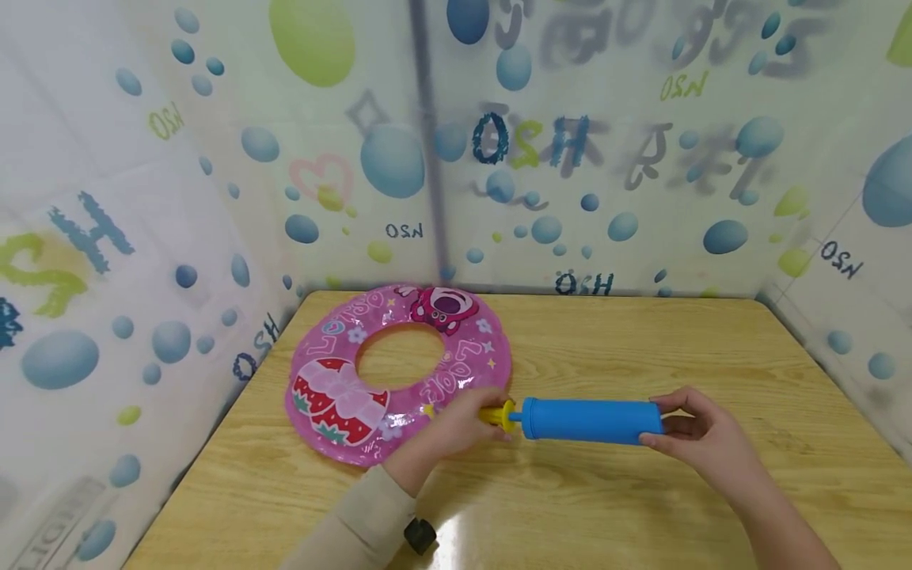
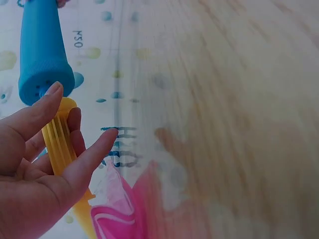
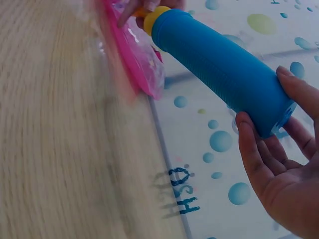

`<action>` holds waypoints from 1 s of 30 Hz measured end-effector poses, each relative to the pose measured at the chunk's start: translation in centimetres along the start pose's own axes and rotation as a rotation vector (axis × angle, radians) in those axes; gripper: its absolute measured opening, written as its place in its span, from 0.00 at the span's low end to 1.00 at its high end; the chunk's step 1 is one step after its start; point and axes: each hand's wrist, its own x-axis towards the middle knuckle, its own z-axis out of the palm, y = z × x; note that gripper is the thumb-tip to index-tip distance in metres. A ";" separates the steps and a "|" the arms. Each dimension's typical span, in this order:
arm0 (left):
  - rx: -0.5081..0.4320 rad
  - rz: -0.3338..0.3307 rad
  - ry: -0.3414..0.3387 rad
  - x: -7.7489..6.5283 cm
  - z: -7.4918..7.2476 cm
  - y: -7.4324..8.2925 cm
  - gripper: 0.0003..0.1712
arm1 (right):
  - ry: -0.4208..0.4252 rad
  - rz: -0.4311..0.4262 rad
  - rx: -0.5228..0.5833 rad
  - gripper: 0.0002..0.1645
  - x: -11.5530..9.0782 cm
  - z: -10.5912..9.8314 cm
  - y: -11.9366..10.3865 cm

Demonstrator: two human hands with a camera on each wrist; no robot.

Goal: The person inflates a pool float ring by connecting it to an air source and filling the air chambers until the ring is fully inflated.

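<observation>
A blue hand pump (image 1: 591,420) with a yellow handle (image 2: 62,142) lies level across the head view, above the wooden table. My left hand (image 1: 459,423) holds the handle, its thumb up by the blue barrel in the left wrist view. At the barrel's other end, my right hand (image 1: 705,435) grips the blue body between thumb and fingers. The right wrist view shows the holes in that end cap beside the fingers. An inflated pink swim ring (image 1: 335,348), printed with strawberries and a bear, lies flat at the left; my left hand overlaps its near right edge.
The wooden table (image 1: 641,340) runs back to a wall sheet (image 1: 606,95) printed with blue and green bubbles and mirrored lettering. More sheeting rises along the left and right sides. A small black device (image 1: 420,536) sits at my left wrist.
</observation>
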 end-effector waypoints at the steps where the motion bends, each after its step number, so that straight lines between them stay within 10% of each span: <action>1: 0.005 0.003 -0.001 0.0 0.1 0.0 0.22 | -0.003 0.002 0.009 0.20 0.1 0.3 0.0; 12: 0.019 -0.038 0.015 0.5 0.4 0.2 0.25 | 0.058 -0.027 -0.025 0.25 0.0 1.4 -0.2; 30: -0.056 -0.127 0.028 0.3 -1.5 -0.6 0.28 | 0.211 -0.102 0.181 0.27 -1.8 -3.4 0.6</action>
